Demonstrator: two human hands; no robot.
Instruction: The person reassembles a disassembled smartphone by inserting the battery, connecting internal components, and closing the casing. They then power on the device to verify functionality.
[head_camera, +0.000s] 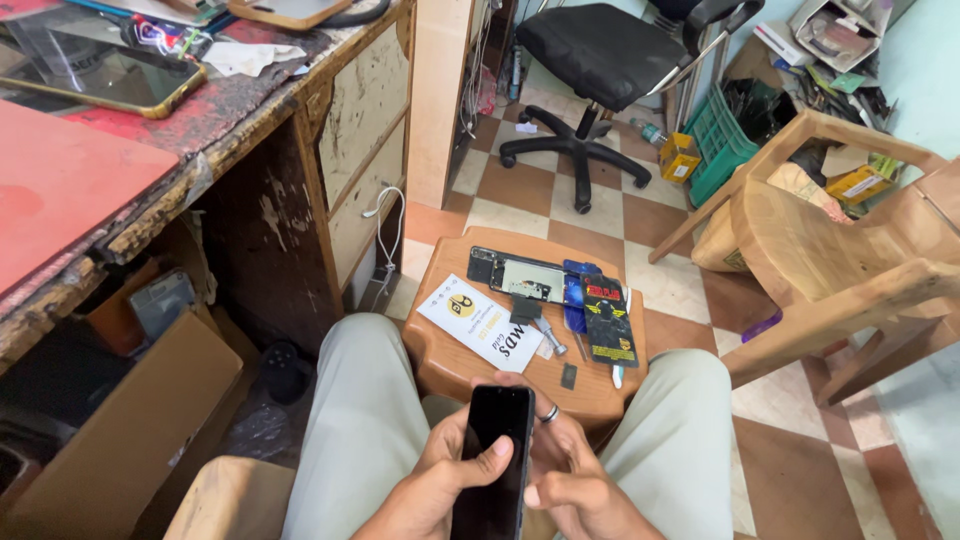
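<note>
Both hands hold a black phone (492, 455) upright over the lap, its glossy dark screen facing up and unlit. The left hand (440, 480) wraps the lower left edge, thumb laid across the glass; the right hand (570, 470), with a ring on one finger, curls round the right edge. The phone looks whole and closed, so work on it seems either finished or not yet begun.

Just ahead, between the knees, stands a small rounded wooden stool (450, 365). On it lie an opened phone body (520, 278) with bare metal insides, a white printed card (480, 322), a black packet (608, 320), a blue tool (573, 300) and small loose parts. That opened phone remains apart, unassembled. To the left is a worn counter (230, 100), its red paint flaking.
</note>
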